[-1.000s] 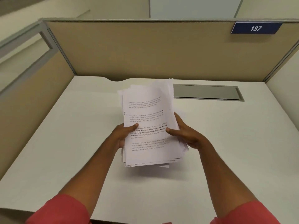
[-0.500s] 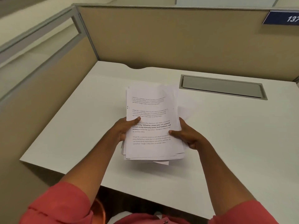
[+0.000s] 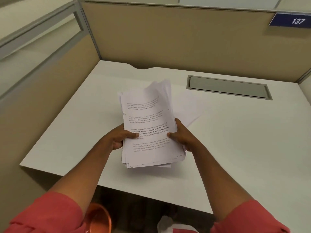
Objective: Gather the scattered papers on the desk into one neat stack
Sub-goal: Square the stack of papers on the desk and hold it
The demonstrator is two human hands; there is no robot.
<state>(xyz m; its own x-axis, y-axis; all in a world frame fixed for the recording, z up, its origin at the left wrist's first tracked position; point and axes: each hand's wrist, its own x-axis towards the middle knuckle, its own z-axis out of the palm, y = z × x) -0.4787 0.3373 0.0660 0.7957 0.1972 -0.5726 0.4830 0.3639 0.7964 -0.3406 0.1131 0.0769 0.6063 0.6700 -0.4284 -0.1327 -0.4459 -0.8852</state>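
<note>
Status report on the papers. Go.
Left hand, right hand grip white printed paper stack, edges uneven. One loose white sheet on white desk beyond. Nothing blocking.

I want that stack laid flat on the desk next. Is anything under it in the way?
Nothing visible does. The left hand and right hand hold the paper stack above the desk; one loose sheet lies flat beyond the right hand.

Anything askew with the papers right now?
Yes. The stack held by the left hand and right hand is ragged: bottom edges staggered, top corners fanned. One loose sheet seems to lie on the desk behind it.
</note>
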